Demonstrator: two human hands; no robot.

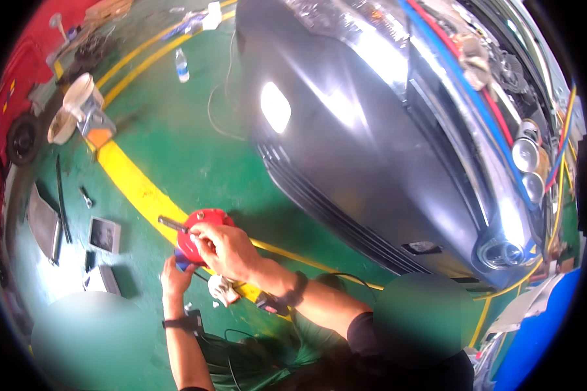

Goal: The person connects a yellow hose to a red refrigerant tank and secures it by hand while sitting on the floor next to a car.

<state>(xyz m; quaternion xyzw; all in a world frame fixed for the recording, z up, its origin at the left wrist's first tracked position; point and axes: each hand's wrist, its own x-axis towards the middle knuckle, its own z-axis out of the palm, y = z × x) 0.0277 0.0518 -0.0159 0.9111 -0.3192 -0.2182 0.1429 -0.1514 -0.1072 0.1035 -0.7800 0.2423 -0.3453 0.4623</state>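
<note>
Low over the green floor, in front of me, is a red rounded object (187, 246) with a dark blue part at its lower side. My left hand (175, 279) is closed at that blue part, fingers partly hidden. Above it my right hand (228, 253) is closed, thumb and fingers pinched together. A short grey metal bar-like tool (172, 225) sticks out leftward from the right fingertips; its exact kind is unclear. A crumpled white cloth (222, 290) lies on the floor just below the right wrist.
A dark grey car bumper (345, 137) fills the right side, with cans (525, 155) and hoses above it. At left lie a white bucket (82, 94), a metal tin (98, 124), a square box (104, 235) and a grey panel (43, 223). A water bottle (182, 66) stands farther off.
</note>
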